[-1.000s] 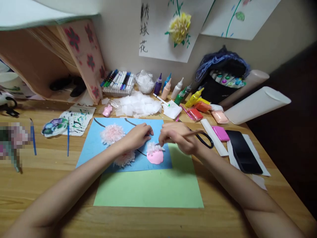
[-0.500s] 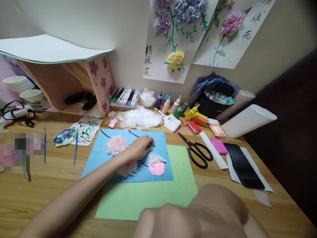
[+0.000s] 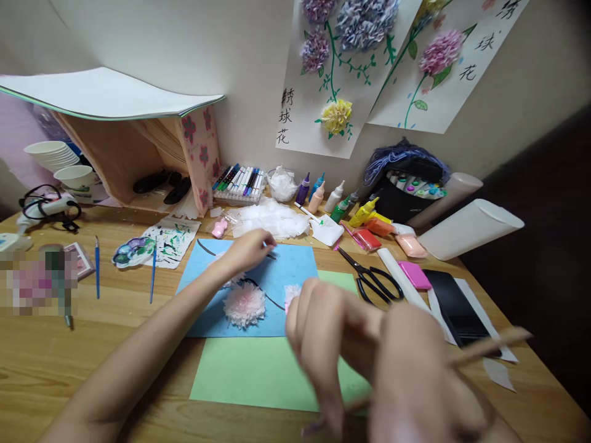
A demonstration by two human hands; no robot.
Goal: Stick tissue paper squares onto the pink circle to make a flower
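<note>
A blue sheet [image 3: 286, 326] carries fluffy pale pink tissue-paper flowers [image 3: 244, 304] and curved black lines. My left hand [image 3: 249, 251] rests over the sheet's upper part, fingers curled together beside a black line; whatever they may hold is hidden. Its wrist covers part of an upper flower. Close to the camera and blurred, my right hand [image 3: 341, 338] is closed around a thin wooden stick [image 3: 492, 346], whose pointed end sticks out to the right. Behind this hand, a third flower [image 3: 292, 295] on the sheet is mostly hidden. A green sheet [image 3: 249, 372] lies underneath.
Black scissors [image 3: 373, 277], a phone [image 3: 455, 307] and a pink packet [image 3: 414, 275] lie at right. White tissue pieces [image 3: 272, 220], paint bottles [image 3: 317, 198] and markers [image 3: 240, 183] line the back. Paintbrushes [image 3: 153, 271] and a paint-stained palette [image 3: 133, 251] are at left.
My right hand has risen and turned, bringing the wooden stick into view and covering the right-hand flower. My left hand has shifted up and left on the blue sheet, uncovering the lower flower.
</note>
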